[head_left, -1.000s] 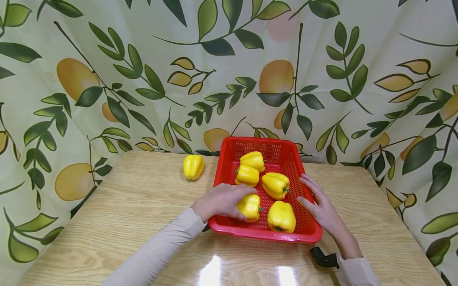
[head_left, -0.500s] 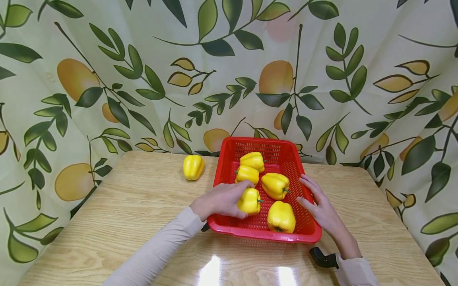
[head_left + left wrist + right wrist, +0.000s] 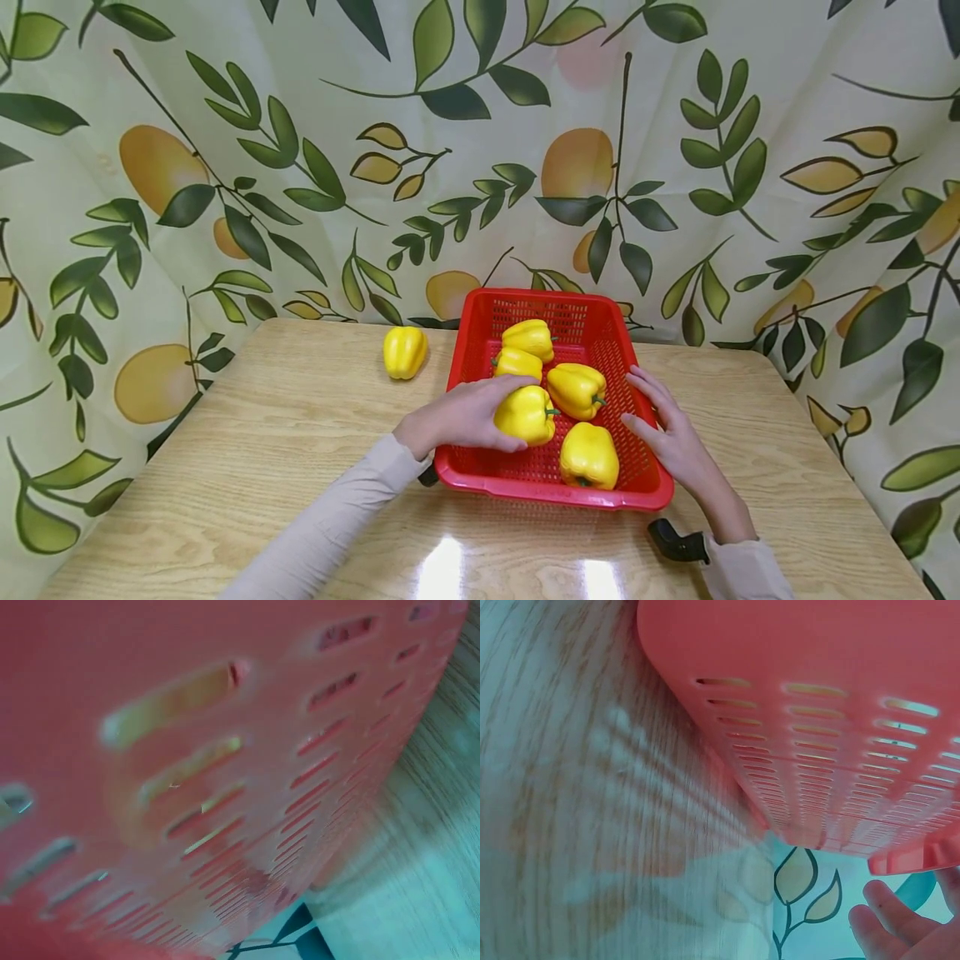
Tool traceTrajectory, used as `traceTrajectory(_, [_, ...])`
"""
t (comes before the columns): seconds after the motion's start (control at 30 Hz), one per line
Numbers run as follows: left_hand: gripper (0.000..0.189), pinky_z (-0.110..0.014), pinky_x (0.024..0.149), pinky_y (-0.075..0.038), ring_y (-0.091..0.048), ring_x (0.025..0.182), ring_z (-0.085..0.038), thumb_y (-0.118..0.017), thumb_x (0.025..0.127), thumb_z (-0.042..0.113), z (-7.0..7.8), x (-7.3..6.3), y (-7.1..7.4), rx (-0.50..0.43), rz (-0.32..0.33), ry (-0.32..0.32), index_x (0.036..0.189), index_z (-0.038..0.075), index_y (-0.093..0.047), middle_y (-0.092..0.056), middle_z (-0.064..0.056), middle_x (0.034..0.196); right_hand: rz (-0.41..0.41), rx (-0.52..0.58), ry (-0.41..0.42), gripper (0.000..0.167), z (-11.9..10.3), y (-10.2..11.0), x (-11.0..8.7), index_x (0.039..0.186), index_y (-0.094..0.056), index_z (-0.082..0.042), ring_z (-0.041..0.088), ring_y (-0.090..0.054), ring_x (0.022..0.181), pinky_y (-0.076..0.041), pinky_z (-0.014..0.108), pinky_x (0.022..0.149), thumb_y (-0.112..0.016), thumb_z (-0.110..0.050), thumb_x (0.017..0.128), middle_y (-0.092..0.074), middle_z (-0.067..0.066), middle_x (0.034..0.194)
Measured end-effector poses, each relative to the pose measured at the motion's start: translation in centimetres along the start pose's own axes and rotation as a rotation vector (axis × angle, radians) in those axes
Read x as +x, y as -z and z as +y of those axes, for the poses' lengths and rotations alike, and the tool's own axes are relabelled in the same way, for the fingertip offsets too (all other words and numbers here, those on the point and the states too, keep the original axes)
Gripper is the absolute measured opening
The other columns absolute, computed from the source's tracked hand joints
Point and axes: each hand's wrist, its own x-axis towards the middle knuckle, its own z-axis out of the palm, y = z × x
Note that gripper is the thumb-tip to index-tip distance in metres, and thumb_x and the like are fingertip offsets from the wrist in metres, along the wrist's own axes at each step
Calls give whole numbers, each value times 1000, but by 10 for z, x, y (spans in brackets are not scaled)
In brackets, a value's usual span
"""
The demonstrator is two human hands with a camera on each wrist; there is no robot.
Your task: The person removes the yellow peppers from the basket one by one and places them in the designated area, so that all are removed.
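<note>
A red slotted plastic basket (image 3: 540, 492) holds several yellow bell peppers. Reaching over its left rim, my left hand (image 3: 465, 414) grips one yellow bell pepper (image 3: 527, 415) between thumb and fingers, its green stem pointing right. Through the slots of the basket wall (image 3: 255, 772) in the left wrist view, some yellow shows; that hand is out of this view. My right hand (image 3: 678, 437) is at the basket's right rim with fingers extended, and holds no pepper. The right wrist view catches its fingers (image 3: 889, 907) just below the far rim corner.
Another yellow bell pepper (image 3: 405, 352) lies on the wooden table (image 3: 315, 400), left of the basket. Inside the basket are more bell peppers, one (image 3: 589, 456) at the front right and one (image 3: 577, 391) behind it. A leaf-print cloth (image 3: 480, 125) hangs behind the table.
My left hand has raised the gripped bell pepper and shifted it slightly away from the basket's front, so it now covers part of a pepper behind. My right hand has stayed at the rim.
</note>
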Motion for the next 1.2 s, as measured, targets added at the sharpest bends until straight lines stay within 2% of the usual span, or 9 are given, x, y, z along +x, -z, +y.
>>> traceTrajectory(0.27, [78,-34,99,-49,-52,116,-13,-77,82,37,-3,-2,3,-120,37,-12,149,24,-38,-54,3,134,4,-6,10,60,1,-1,0,153,-35,-6,49,-42,134,-58,43,84,-58,-12,97,-20,17,163])
traceTrajectory(0.43, [78,-33,97,-50,-53,113,-13,-79,81,32,-6,-4,6,-205,103,-43,147,23,-38,-54,2,131,2,5,2,61,0,-1,0,153,-34,-7,49,-42,134,-59,42,83,-58,-12,97,-19,16,164])
traceTrajectory(0.6, [78,-37,99,-49,-52,116,-15,-78,82,33,-11,-5,9,-264,153,-76,148,22,-38,-52,1,135,7,13,7,60,1,0,-1,153,-35,-6,50,-43,133,-59,41,82,-58,-11,97,-19,17,164])
traceTrajectory(0.73, [79,-41,99,-48,-52,118,-18,-77,83,34,-15,-8,11,-308,209,-73,149,22,-36,-50,-1,139,13,0,29,59,2,-1,-1,152,-36,-5,47,-42,134,-58,43,84,-58,-11,98,-21,16,163])
traceTrajectory(0.9, [79,-40,95,-49,-52,116,-20,-76,84,33,-18,-12,12,-351,255,-64,150,24,-34,-50,-3,137,17,-9,37,58,3,-1,-1,151,-37,-5,45,-42,135,-58,44,85,-58,-12,98,-23,16,162])
traceTrajectory(1.1, [79,-43,99,-47,-51,120,-22,-77,84,27,-22,-11,10,-397,335,-81,150,20,-33,-48,-4,141,10,12,19,59,2,0,-1,152,-35,-5,45,-42,135,-58,42,86,-57,-12,98,-21,16,163])
traceTrajectory(1.2, [79,-43,101,-46,-51,121,-22,-77,84,24,-25,-11,10,-436,379,-78,147,21,-30,-47,-4,142,4,17,18,59,2,0,0,152,-35,-4,46,-42,134,-58,42,86,-57,-12,98,-20,16,163])
